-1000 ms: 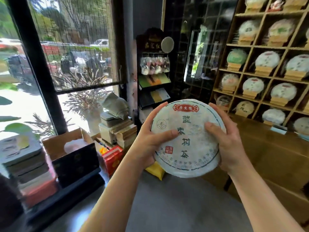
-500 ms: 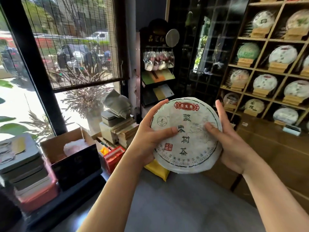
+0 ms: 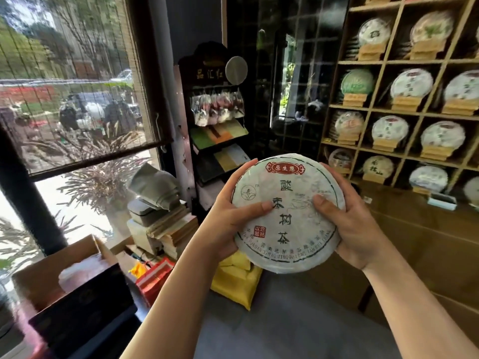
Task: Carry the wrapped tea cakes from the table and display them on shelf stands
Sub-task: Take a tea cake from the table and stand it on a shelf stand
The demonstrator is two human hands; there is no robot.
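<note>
window [image 3: 77,99]: daylight, bamboo blind | floor [image 3: 285,320]: grey | black display rack [image 3: 215,120] in corner

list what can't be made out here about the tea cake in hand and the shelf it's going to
- Back of the wrapped tea cake, head view: faces away; the left hand and right hand cover its sides.
- A free stand on the shelf: the right and top edges cut it off.
- Labels on the shelved cakes: too small and blurred.

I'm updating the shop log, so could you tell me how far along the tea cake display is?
Done: many wrapped cakes already sit on wooden stands in the shelf cubbies. In hand: one wrapped tea cake, gripped by the left hand and right hand, away from the shelf. Left: placing it on a stand; no free stand is visible.
</note>
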